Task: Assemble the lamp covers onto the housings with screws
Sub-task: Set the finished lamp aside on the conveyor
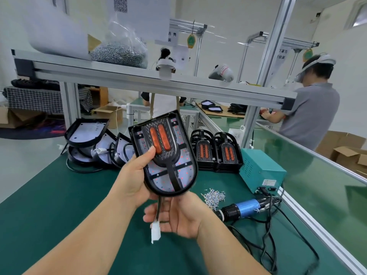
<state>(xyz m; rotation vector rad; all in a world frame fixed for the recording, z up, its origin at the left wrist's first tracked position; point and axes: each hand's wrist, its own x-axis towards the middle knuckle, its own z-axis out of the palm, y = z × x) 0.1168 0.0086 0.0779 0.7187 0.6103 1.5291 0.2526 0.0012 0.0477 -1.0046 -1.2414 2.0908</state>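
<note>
Black lamp housing point(184, 171) with its cover point(158, 138) stands upright in your left hand point(133, 175), thumb clamped on its face, long axis rising straight above the grip. Your right hand point(178, 215) cups beneath at the dangling cable point(158, 207); whether it pinches is unclear. Loose screws point(213, 197) and the screwdriver point(244, 208) lie just right of that hand, nearer it than your left

Two forearms point(83, 235) are shown bare along their visible length; the left hand point(135, 175) and right hand point(178, 215) are bare too.
</note>
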